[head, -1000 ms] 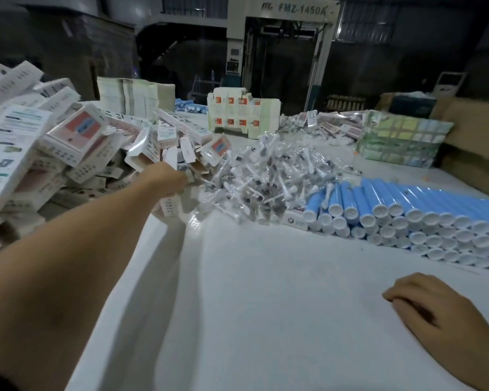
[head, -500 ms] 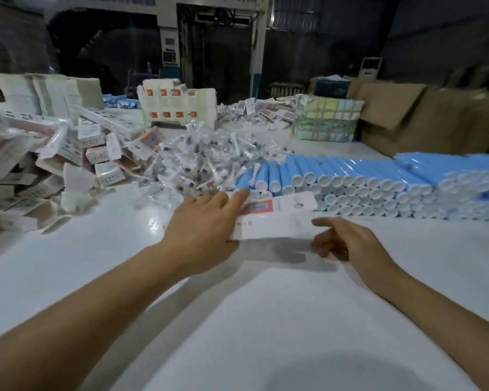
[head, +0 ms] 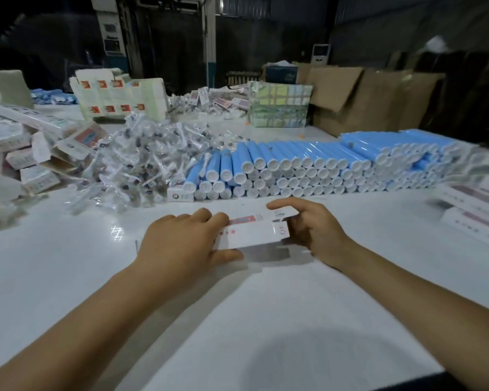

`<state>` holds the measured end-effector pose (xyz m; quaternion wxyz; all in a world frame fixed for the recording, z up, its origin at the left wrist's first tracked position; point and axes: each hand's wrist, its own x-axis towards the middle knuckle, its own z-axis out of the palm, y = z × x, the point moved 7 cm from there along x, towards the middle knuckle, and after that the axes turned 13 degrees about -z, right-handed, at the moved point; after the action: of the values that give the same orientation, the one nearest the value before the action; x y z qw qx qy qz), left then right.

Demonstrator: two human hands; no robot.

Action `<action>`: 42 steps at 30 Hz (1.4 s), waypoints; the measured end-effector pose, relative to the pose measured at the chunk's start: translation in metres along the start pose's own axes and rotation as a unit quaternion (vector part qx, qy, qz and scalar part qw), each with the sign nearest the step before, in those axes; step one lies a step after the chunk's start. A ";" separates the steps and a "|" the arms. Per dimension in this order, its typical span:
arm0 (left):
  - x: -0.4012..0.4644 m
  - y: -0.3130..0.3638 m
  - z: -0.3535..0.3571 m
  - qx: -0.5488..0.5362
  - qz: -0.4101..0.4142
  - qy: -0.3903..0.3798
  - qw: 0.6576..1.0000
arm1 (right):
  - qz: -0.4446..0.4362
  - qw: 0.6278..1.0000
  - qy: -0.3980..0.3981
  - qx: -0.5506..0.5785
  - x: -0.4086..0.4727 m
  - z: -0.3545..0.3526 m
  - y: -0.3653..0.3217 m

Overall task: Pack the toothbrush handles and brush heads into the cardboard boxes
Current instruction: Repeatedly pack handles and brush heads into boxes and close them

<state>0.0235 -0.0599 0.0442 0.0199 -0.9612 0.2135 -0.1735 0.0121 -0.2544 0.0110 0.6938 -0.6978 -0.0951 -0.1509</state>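
Both hands hold one flat cardboard box [head: 253,234] at table centre: left hand [head: 181,244] grips its left end, right hand [head: 314,230] pinches the right. At 12 o'clock, stacked blue handles [head: 308,165]; at 10, one brush-head pile [head: 136,162], uncountable.

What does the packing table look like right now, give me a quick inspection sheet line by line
Surface: white table, glossy, with reflections.
Job's things: one white carton held flat, just above the table; blue handle tubes stacked in rows behind it; wrapped brush heads heaped to their left.
Clutter: loose cartons piled far left; more boxes at the right edge.
Grippers: left hand grips the carton's left end; right hand holds its right end, fingers curled.
Cables: nothing seen.
Surroundings: brown cardboard sheets behind the table, dark machinery beyond.
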 end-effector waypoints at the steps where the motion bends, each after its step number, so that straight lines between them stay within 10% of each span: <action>1: 0.000 -0.002 -0.002 -0.008 -0.002 -0.006 1.000 | -0.008 1.000 -0.013 -0.007 -0.001 0.002 -0.001; 7: -0.002 -0.015 -0.011 -0.086 0.006 -0.090 0.992 | -0.150 0.980 -0.017 -0.127 -0.009 0.015 -0.022; 13: -0.010 -0.001 -0.028 -0.055 0.064 0.110 0.990 | -0.013 0.998 -0.001 -0.063 -0.014 0.017 -0.005; 19: -0.009 0.014 -0.011 -0.017 0.041 0.083 0.996 | 0.054 0.998 -0.005 -0.032 -0.014 0.018 0.000; 23: -0.014 0.020 -0.003 -0.021 0.055 0.120 0.991 | -0.039 0.983 0.138 -0.113 0.010 -0.013 -0.034; 30: -0.011 0.024 0.005 -0.023 0.071 0.103 0.992 | -0.102 0.835 -0.004 -0.540 0.146 0.022 -0.077; 38: -0.008 0.023 0.013 -0.026 0.084 0.051 0.995 | 0.031 0.637 -0.145 -0.757 0.222 0.075 -0.016; 42: -0.008 0.025 0.013 -0.018 0.096 0.054 0.994 | 0.049 0.600 -0.162 -0.782 0.229 0.080 -0.007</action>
<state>0.0113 -0.0794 0.0268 0.0078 -0.9258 0.3083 -0.2185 0.2309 -0.1922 0.0965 -0.1375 -0.9902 -0.0170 -0.0177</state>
